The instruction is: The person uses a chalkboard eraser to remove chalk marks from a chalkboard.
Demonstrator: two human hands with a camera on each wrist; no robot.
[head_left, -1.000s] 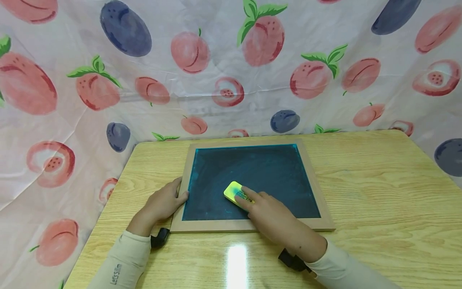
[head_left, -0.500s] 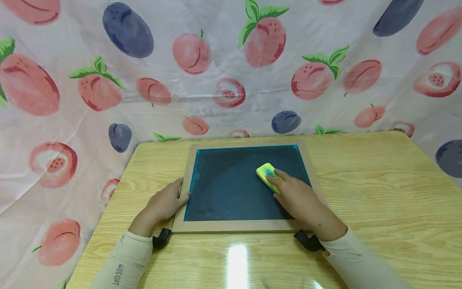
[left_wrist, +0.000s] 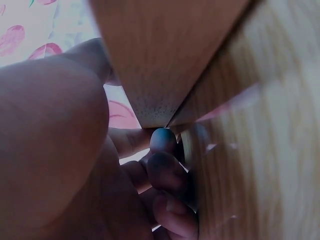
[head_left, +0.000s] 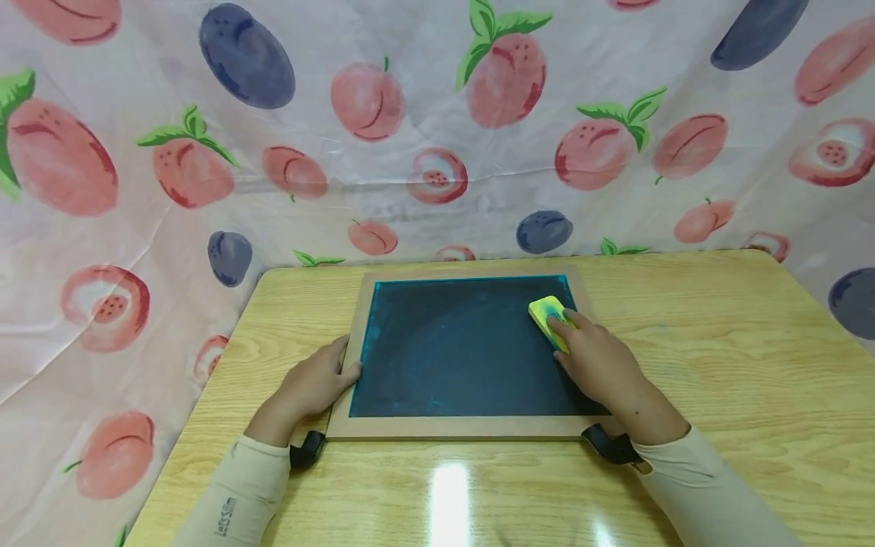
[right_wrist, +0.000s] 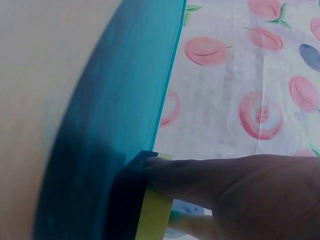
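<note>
A wood-framed chalkboard (head_left: 472, 425) with a dark teal face lies flat on the table. My left hand (head_left: 311, 386) holds its left frame edge, thumb on top of the wood. In the left wrist view my curled fingers (left_wrist: 167, 175) press against the frame's side (left_wrist: 165, 55). My right hand (head_left: 601, 365) grips a yellow eraser (head_left: 549, 313) and presses it on the board's upper right corner. In the right wrist view, fingers (right_wrist: 200, 180) lie over the eraser (right_wrist: 152, 215), whose dark pad sits flat on the teal surface (right_wrist: 115, 125).
The light wooden table (head_left: 718, 342) has bare room to the right of the board and in front of it. A fruit-print cloth (head_left: 437, 129) hangs close behind and to the left of the table.
My right hand has slid the eraser from the board's lower middle up and right to the upper right corner. The left hand has stayed on the frame.
</note>
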